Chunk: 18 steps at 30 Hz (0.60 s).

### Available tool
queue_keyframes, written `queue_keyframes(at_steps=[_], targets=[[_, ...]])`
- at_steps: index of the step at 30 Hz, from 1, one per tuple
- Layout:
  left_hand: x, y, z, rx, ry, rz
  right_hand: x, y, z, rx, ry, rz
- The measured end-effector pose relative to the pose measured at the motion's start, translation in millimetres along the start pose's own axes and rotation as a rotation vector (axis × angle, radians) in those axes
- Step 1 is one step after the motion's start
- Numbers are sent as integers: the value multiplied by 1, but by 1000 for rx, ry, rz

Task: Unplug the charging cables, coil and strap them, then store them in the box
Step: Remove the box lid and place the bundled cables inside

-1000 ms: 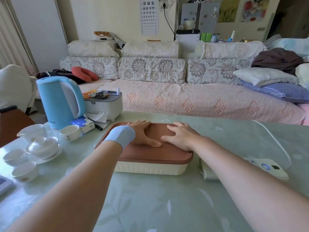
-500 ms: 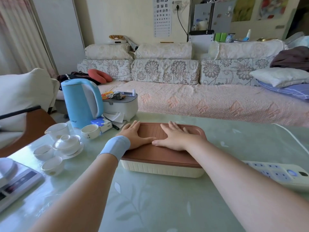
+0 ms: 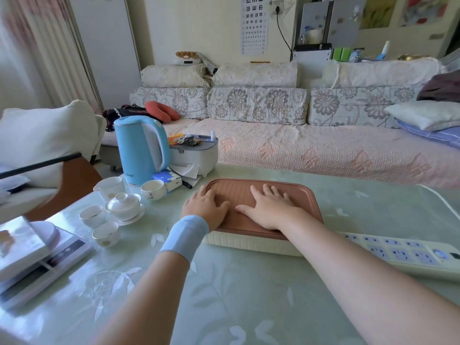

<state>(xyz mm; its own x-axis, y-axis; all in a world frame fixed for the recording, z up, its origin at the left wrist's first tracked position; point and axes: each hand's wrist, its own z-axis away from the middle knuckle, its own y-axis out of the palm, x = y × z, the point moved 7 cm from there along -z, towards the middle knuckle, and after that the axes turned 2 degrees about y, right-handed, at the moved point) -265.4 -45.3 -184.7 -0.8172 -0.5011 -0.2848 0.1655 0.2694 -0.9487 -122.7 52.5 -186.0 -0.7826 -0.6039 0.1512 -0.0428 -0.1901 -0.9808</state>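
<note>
Head view, entry from near to far.

- Near: both forearms reach up the frame over the glossy desk (image 3: 249,295). A blue wristband (image 3: 186,236) sits on the left wrist.
- Lower right: the power strip (image 3: 398,255) lies just beside the box. The sockets that show hold no plug. A white cord (image 3: 440,202) runs off along the right edge of the frame.
- Centre: the box (image 3: 249,242), with cream walls and a brown ribbed lid (image 3: 234,192), stands on the desk.
- The left hand (image 3: 206,206) lies on the lid's left part and the right hand (image 3: 271,211) on its middle. The grip of each is wide, with fingers straight, palms down and nothing held.
- No charging cables are in view. Judged: they are already inside the box and the step is seating the lid.

Notes for doing it well:
1. Press straight down. The desk cover looks slick, so a forward push may slide the box toward the kettle (image 3: 139,150) at upper left.
2. Both palms sit on the left and middle of the lid, so the right edge and the far corners need their own press. Walk the hands outward.
3. Check the seam all round for an even line. The near seam shows no pinched cable. The far seam is hidden.
4. Keep the right forearm off the power strip.

Far: the sofa (image 3: 323,150), not involved.
</note>
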Motion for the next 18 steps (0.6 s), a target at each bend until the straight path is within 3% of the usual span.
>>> queue_keyframes(at_steps=[3, 12, 15, 18], targets=[[-1, 3, 15, -41, -1, -47, 9, 16, 21, 56, -61, -22], [-4, -2, 23, -46, -99, -92, 10, 12, 38, -47, -98, -22], [-2, -3, 42, -100, -189, 69, -11, 9, 54, -79, -58, -12], [0, 2, 59, -148, -225, 318, -56, 6, 73, -170, 115, -13]])
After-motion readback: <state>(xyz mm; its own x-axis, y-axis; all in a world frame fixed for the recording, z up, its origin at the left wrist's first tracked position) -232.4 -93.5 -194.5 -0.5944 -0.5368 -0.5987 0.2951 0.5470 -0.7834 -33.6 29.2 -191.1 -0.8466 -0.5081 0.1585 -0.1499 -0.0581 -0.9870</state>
